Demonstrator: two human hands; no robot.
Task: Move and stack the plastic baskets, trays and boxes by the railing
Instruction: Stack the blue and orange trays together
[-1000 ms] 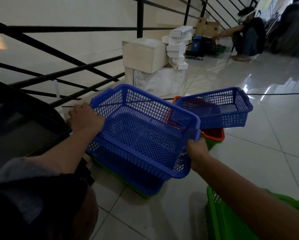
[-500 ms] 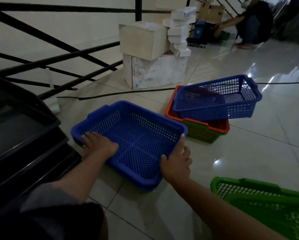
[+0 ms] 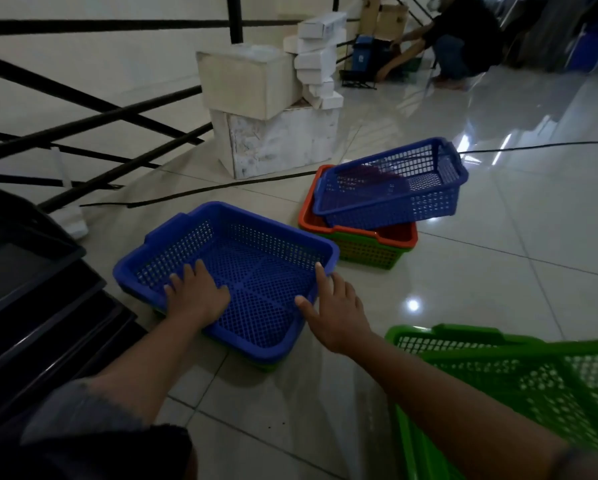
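Left hand lay flat, fingers spread, inside the blue basket; right hand was open at its rim. Best to press evenly so it seated in the green basket beneath.

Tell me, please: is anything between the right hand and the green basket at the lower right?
Nothing visible is. The right hand lies open by the blue basket, and only bare floor separates it from the green basket. Its own forearm already crosses over that basket's rim.

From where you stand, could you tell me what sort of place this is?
Probably an upper landing indoors, used for sorting stock: glossy tiled floor, black railing over a drop, stacked white boxes, plastic baskets.
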